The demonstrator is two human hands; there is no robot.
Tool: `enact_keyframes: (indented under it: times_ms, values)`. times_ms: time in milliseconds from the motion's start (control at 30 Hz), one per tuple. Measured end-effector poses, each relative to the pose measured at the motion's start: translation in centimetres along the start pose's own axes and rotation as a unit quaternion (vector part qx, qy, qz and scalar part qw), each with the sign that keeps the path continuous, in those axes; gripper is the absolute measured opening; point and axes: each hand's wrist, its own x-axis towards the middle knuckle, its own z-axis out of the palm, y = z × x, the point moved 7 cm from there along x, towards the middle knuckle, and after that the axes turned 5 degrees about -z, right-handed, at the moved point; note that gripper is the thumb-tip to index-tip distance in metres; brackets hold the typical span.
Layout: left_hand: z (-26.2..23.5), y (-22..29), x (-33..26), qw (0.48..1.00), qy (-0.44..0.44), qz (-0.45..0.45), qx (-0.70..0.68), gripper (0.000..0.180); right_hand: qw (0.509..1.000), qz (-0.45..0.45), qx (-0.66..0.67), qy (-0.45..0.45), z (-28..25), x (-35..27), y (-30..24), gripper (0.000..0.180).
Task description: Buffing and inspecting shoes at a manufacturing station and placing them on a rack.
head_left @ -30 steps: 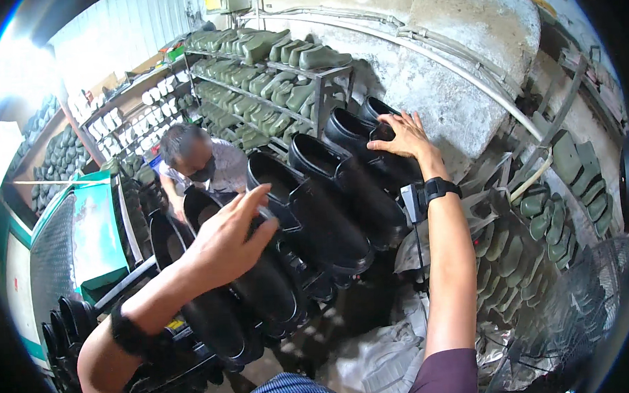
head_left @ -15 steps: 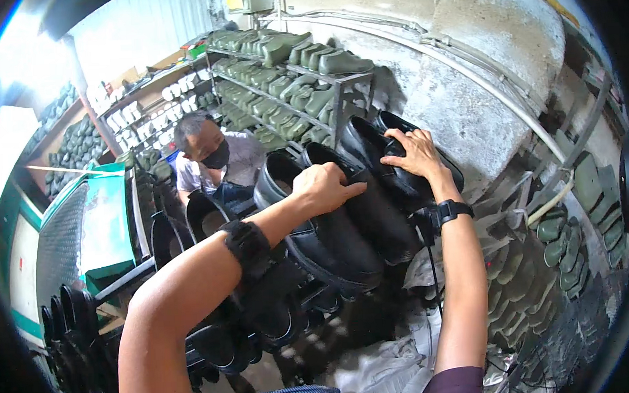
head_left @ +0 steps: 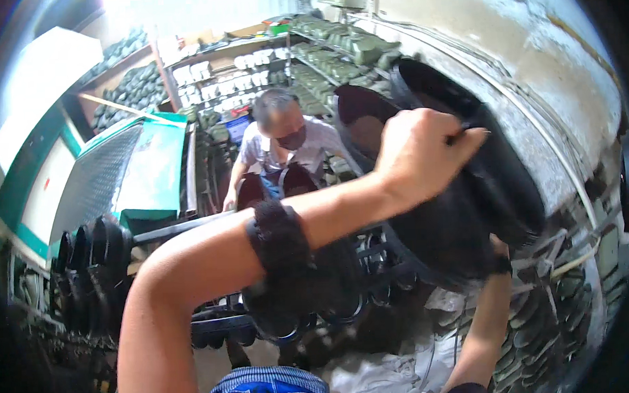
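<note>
Left of the hands, black boots (head_left: 88,274) stand in a row on a rack. A seated person (head_left: 279,146) works beyond the forearm. The left hand (head_left: 420,155) grips the rim of a black rubber boot (head_left: 461,219); the right hand is hidden beneath it, grip unclear.

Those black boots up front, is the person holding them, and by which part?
Yes. The left hand grips the black boots at their open top rims. The right hand is mostly hidden beneath them, so its hold cannot be told.
</note>
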Motion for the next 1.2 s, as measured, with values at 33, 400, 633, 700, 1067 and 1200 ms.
enact_keyframes:
  times_ms: [33,400,633,700,1067,1200]
  values:
    - [-1.4,1.0,-0.3,0.999,0.015,-0.023,-0.033,0.038,1.000,0.000,0.017,0.026,-0.4,-2.0,-1.3,0.045]
    - [-6.9,10.5,-12.5,0.890,-0.003,-0.109,-0.442,0.036,0.969,0.205,0.004,0.141,-5.3,-28.6,-11.8,0.043]
    - [-14.7,14.0,-22.3,0.870,-0.085,-0.046,-0.483,0.035,0.935,0.333,-0.021,0.122,-4.2,-43.6,-19.6,0.041]
    - [-16.6,14.5,-25.2,0.857,-0.116,-0.045,-0.499,0.032,0.923,0.362,-0.029,0.132,-4.8,-47.6,-21.7,0.041]
    - [-16.4,7.9,-45.3,0.780,-0.290,-0.378,-0.405,0.033,0.830,0.510,-0.104,0.199,-10.7,-69.0,-34.2,0.039]
    - [-17.2,5.7,-52.2,0.785,-0.315,-0.427,-0.320,0.039,0.794,0.553,-0.137,0.212,-13.0,-76.3,-38.3,0.038]
